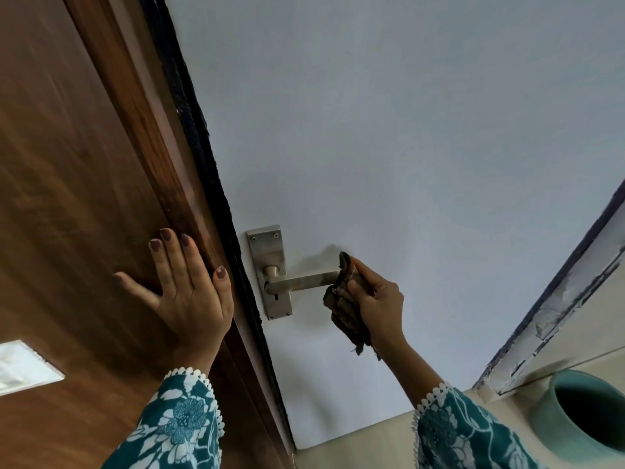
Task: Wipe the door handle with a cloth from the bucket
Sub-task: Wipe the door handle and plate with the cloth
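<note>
- Standing beside the person, head view only: the right hand [378,299] is closed around a dark cloth [345,306], bunched, its loose end hanging below the fist; the cloth wraps the free tip of the door handle [304,281].
- Left hand [184,286] lies open and flat, fingers spread, on the brown wooden door frame [111,198]; it holds nothing.
- Handling, judged: cloth is soft, light and limp, so it should mould round the lever; best kept bunched in the palm. The metal lever looks stiff and smooth; it may dip under downward pressure, so squeeze round it rather than press down.
- Handle sits on a steel backplate [269,252] screwed to the pale door [406,130].
- Room, judged: open door face above, below and right of the lever; leftward travel ends at the backplate and the dark door edge [216,184] just beyond it.
- Teal bucket [581,418] stands low right, well apart from the handle.
</note>
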